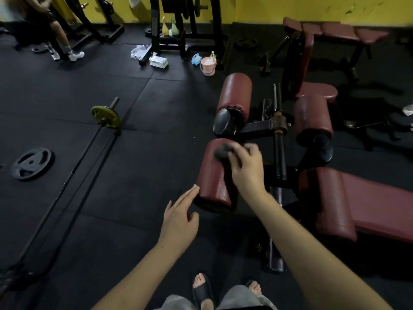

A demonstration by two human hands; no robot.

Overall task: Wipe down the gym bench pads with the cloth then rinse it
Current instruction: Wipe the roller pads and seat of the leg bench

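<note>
Right hand [245,166] grips my soft, limp cloth [222,151], bunched on roller pad [215,175]; left hand [180,222] flat, fingers straight, holding nothing

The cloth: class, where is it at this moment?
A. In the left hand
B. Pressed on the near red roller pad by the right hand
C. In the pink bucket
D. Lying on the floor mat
B: the right hand holds the dark cloth against the near roller pad.

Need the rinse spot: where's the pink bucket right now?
In the head view the pink bucket stands on the floor upper centre, beside a blue packet, left of the far red roller pad.
</note>
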